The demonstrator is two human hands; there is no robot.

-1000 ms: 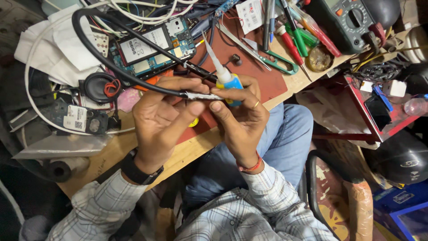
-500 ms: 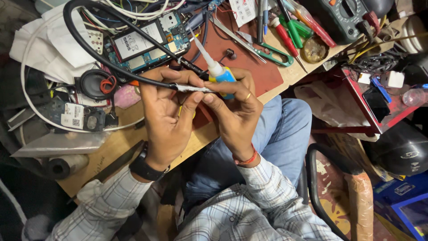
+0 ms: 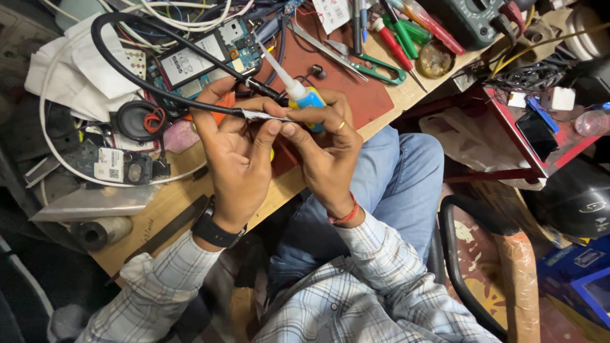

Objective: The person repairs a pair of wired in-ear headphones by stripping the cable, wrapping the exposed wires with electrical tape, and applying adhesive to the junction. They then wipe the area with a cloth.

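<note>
The left hand (image 3: 238, 162) is pinching a thick black rubber-sheathed cable (image 3: 101, 57) between thumb and fingers, just where a short silvery, tape-wrapped section (image 3: 264, 115) is showing, while the rest of that cable is looping up and back across the cluttered wooden workbench (image 3: 159, 209). The right hand (image 3: 327, 149), wearing a ring and a red thread at the wrist, is gripping a small blue-and-yellow glue bottle with a long white nozzle (image 3: 298, 92), its fingertips also touching the wrapped section. Both hands are hovering above a reddish-brown work mat (image 3: 356, 89). Behind them an opened phone circuit board (image 3: 203, 54) is lying beside a round black speaker (image 3: 136, 121), and green-handled scissors (image 3: 372, 67) are resting on the mat.
</note>
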